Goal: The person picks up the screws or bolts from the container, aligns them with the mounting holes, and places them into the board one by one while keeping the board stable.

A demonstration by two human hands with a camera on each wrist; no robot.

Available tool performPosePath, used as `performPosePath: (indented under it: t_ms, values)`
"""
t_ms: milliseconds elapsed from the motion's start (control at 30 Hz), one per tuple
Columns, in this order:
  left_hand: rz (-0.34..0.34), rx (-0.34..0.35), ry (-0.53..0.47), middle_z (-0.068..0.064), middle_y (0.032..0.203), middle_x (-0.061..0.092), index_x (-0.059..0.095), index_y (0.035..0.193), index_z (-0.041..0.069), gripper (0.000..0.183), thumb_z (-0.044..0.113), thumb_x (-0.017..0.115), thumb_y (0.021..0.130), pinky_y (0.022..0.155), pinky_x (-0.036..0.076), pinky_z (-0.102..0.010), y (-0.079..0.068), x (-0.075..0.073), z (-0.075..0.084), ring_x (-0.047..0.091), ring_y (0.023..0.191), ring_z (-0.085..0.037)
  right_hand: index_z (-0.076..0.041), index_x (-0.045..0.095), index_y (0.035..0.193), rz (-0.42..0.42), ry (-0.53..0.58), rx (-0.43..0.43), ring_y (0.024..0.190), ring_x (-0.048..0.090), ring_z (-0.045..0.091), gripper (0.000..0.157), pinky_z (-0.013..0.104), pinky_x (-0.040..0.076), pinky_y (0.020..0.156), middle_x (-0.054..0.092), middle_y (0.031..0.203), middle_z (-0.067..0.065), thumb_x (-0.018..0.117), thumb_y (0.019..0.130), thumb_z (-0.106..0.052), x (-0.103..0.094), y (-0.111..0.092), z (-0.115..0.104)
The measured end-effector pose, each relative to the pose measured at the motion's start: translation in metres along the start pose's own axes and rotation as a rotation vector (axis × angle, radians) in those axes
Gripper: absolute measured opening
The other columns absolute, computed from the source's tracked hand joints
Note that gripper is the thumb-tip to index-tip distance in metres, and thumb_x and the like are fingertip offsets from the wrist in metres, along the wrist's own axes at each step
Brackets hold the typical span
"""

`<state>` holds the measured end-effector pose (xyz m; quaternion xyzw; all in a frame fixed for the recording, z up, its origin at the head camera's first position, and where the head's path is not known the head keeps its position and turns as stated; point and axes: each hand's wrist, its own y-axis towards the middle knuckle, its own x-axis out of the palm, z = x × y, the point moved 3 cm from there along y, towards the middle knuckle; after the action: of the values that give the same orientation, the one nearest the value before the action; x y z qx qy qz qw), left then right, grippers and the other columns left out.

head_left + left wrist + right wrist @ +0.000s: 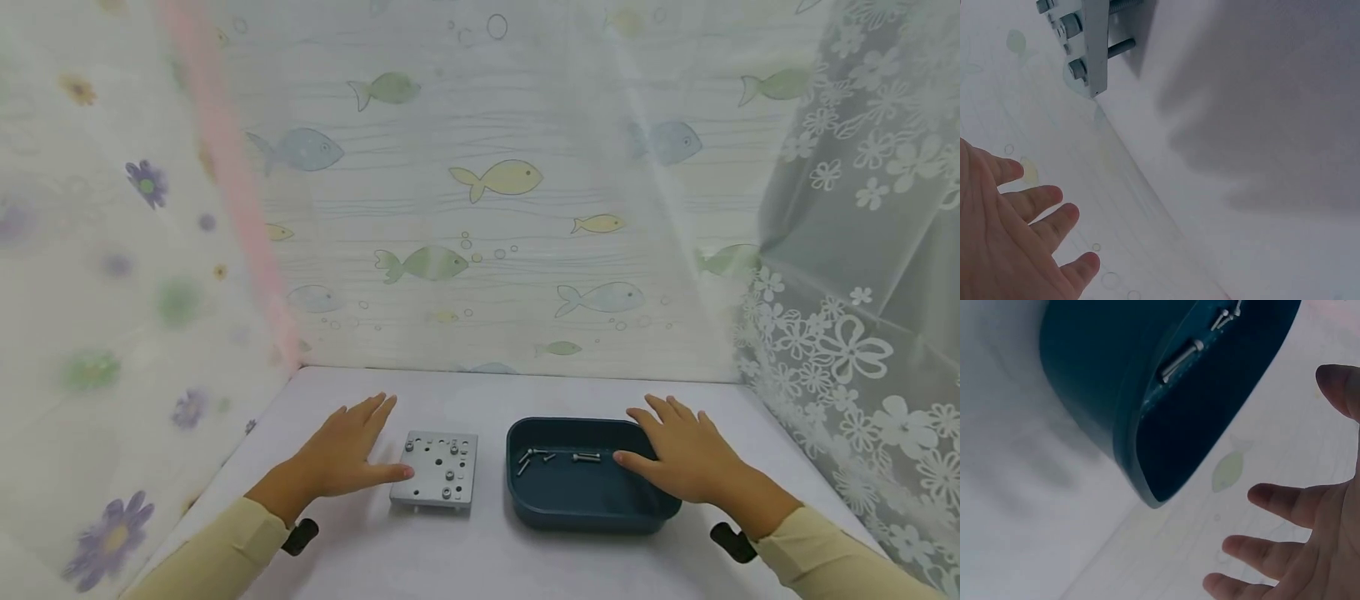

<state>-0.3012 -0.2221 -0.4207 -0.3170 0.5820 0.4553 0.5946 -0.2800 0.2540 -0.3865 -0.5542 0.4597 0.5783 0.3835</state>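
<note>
My left hand (343, 454) is held with straight, spread fingers beside a square metal plate (427, 482), its thumb overlapping the plate's left edge in the head view. The plate has several holes, and several socket-head screws (449, 476) stand in it. In the left wrist view, screw shanks (1122, 48) stick out below the plate (1096, 44). My right hand (686, 454), fingers spread and holding nothing, hovers by the right side of a dark blue tray (585, 518). Inside the tray lie several loose screws (587, 457), also visible in the right wrist view.
A white tabletop (491, 567) bears the plate and tray, which stand side by side with a gap between them. A fish-print curtain (495, 275) hangs at the back edge. Flowered curtains close in the left (135, 333) and right (847, 275) sides.
</note>
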Motion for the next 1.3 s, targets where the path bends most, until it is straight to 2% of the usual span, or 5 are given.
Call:
performPosePath:
  t_ms: [333,500,733,900,1300]
  values:
    - [-0.081,-0.055,-0.271,-0.008,0.17,0.029,0.023,0.166,0.014,0.127,0.085,0.07,0.072,0.121,0.031,-0.06,0.0,0.027,0.003,0.032,0.155,-0.035,-0.015,0.062,0.139,-0.005,0.055,-0.074,0.132,0.053,0.041,0.079,0.068,0.045,0.101,0.056,0.145,0.016,0.05,0.093,-0.078,0.003,0.013,-0.006]
    - [-0.067,-0.073,-0.446,-0.01,0.17,0.029,0.022,0.166,0.016,0.129,0.076,0.081,0.068,0.121,0.029,-0.062,0.001,0.04,0.004,0.03,0.156,-0.036,-0.015,0.067,0.131,-0.021,0.089,-0.068,0.124,0.057,0.036,0.062,0.063,0.048,0.1,0.062,0.134,0.011,0.063,0.093,-0.064,0.007,0.021,-0.005]
    - [-0.048,-0.085,-0.617,-0.016,0.167,0.034,0.022,0.165,0.017,0.13,0.063,0.091,0.065,0.119,0.03,-0.064,0.001,0.053,0.002,0.037,0.151,-0.041,-0.012,0.069,0.126,-0.053,0.189,-0.084,0.118,0.058,0.03,0.049,0.057,0.05,0.101,0.065,0.123,0.007,0.069,0.095,-0.05,0.008,0.032,-0.007]
    - [-0.089,-0.076,-0.751,-0.016,0.169,0.029,0.018,0.166,0.018,0.132,0.05,0.096,0.064,0.124,0.025,-0.059,0.003,0.058,0.001,0.029,0.156,-0.039,-0.01,0.071,0.121,-0.064,0.277,-0.121,0.107,0.063,0.022,0.036,0.05,0.054,0.095,0.067,0.112,0.002,0.073,0.095,-0.036,0.008,0.038,-0.009]
    - [-0.128,-0.094,-0.916,-0.005,0.17,0.029,0.016,0.166,0.014,0.136,0.034,0.1,0.062,0.127,0.007,-0.061,0.002,0.068,-0.002,0.023,0.159,-0.035,-0.011,0.075,0.117,-0.149,0.517,-0.111,0.087,0.065,0.011,0.028,0.032,0.056,0.075,0.072,0.099,-0.006,0.076,0.094,-0.027,0.022,0.052,-0.004]
